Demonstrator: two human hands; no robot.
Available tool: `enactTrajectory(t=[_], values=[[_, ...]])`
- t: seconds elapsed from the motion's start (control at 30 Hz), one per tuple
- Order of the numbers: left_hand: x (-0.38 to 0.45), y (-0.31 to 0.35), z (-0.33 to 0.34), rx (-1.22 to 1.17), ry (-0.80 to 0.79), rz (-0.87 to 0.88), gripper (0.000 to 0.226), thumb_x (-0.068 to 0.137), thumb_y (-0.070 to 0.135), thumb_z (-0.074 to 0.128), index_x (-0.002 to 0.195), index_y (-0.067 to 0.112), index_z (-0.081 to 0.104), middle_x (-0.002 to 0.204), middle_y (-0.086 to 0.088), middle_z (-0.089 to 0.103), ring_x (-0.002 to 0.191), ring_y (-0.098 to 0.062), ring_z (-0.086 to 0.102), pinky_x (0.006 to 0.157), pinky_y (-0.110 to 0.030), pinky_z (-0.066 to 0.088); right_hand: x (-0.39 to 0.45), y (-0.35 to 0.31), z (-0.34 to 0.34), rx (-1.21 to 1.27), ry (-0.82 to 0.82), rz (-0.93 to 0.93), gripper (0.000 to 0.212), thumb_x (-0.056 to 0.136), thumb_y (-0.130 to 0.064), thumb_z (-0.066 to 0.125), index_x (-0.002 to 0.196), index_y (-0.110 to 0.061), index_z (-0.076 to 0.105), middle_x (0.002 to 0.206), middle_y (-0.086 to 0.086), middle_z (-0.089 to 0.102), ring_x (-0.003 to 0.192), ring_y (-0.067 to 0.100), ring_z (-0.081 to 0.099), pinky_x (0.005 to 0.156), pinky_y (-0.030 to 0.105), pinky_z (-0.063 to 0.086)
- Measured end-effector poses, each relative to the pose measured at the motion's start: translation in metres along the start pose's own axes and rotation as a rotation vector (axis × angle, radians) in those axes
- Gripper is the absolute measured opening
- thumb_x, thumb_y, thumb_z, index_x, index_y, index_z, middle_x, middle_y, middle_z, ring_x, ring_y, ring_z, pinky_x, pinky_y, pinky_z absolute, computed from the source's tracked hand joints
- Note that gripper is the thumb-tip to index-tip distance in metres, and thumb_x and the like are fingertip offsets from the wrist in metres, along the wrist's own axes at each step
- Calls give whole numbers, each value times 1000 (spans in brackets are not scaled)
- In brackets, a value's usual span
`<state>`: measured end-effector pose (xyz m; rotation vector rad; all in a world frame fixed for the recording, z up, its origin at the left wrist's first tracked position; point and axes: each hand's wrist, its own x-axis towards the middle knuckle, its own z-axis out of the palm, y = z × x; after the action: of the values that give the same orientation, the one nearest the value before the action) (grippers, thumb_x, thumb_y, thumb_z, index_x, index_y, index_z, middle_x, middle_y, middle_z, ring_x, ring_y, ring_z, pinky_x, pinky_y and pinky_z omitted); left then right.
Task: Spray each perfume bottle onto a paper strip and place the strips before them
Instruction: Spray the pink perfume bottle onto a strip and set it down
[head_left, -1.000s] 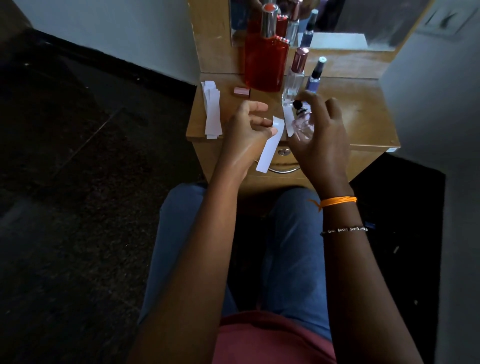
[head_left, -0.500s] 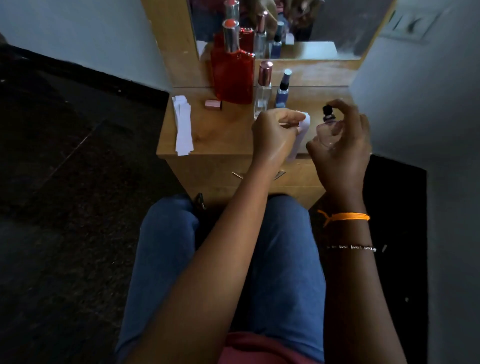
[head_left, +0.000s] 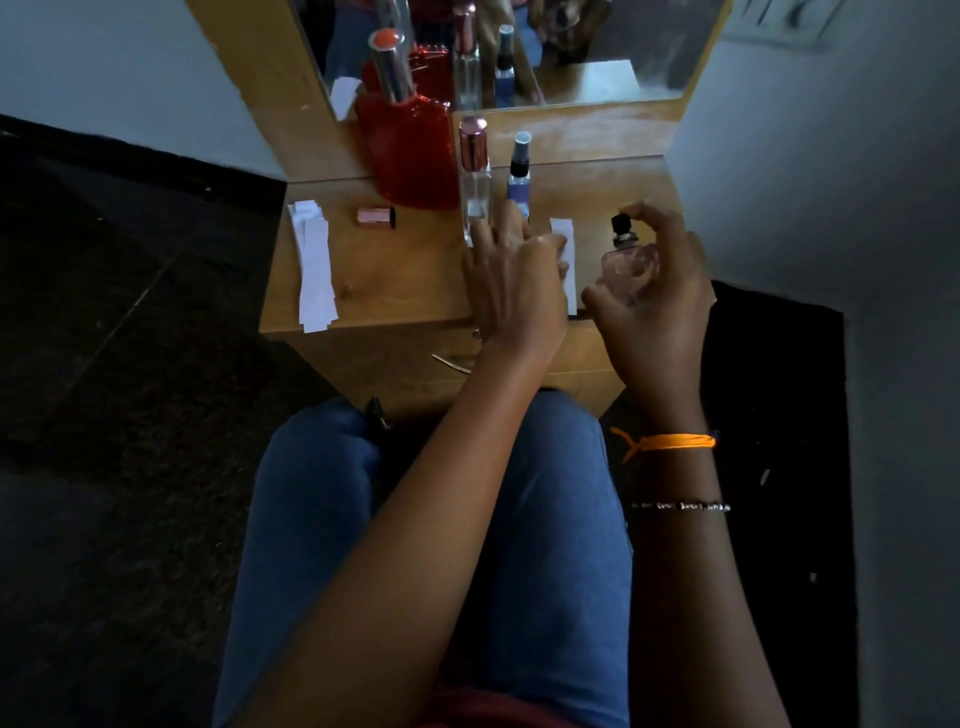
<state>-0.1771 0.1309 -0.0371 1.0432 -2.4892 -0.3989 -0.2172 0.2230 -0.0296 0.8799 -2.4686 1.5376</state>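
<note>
My right hand (head_left: 660, 317) is shut on a small round pinkish perfume bottle (head_left: 631, 262) with a black nozzle, held upright over the table's right front, forefinger curled over the nozzle. A white paper strip (head_left: 565, 244) lies flat on the wooden table (head_left: 395, 280) just left of that bottle. My left hand (head_left: 511, 280) lies on the table with fingers stretched out, its thumb side over the strip's left edge. Behind it stand a clear bottle with a pink cap (head_left: 475, 192), a slim blue spray bottle (head_left: 518, 184) and a big red bottle (head_left: 410, 156).
A pile of white paper strips (head_left: 314, 265) lies at the table's left edge, and a loose pink cap (head_left: 375, 216) rests on its side near the red bottle. A mirror (head_left: 597, 52) backs the table. A grey wall (head_left: 831, 182) stands close on the right.
My left hand has lowered the strip flat onto the table and spread its fingers. My right hand keeps hold of the round bottle beside it.
</note>
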Motion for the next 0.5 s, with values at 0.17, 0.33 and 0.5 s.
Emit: enactTrajectory(t=[0.17,0.33,0.5], values=[[7,2,5,34,54,23,24,90,26,54,111,21,64,120,-3,49,113,-23,40,90,-30,34,0,4,2,-6,-27,-15,53,69,-3,64,122,-8,56,115,11,60,88,2,46,72,-3,33],[1,-2,0,-34,149,27,31,89,25,56,120,24,58,121,-2,51,114,-21,44,90,-28,37,1,6,5,14,-58,-8,54,70,-5,64,122,-9,55,116,11,59,91,9,52,73,1,36],[-2,-35,-21,-23,293,-75,35,81,4,54,110,24,57,116,-3,55,107,-23,48,82,-28,36,-2,2,12,54,-98,-18,55,71,-7,67,124,-14,54,121,7,58,97,6,53,73,5,41]])
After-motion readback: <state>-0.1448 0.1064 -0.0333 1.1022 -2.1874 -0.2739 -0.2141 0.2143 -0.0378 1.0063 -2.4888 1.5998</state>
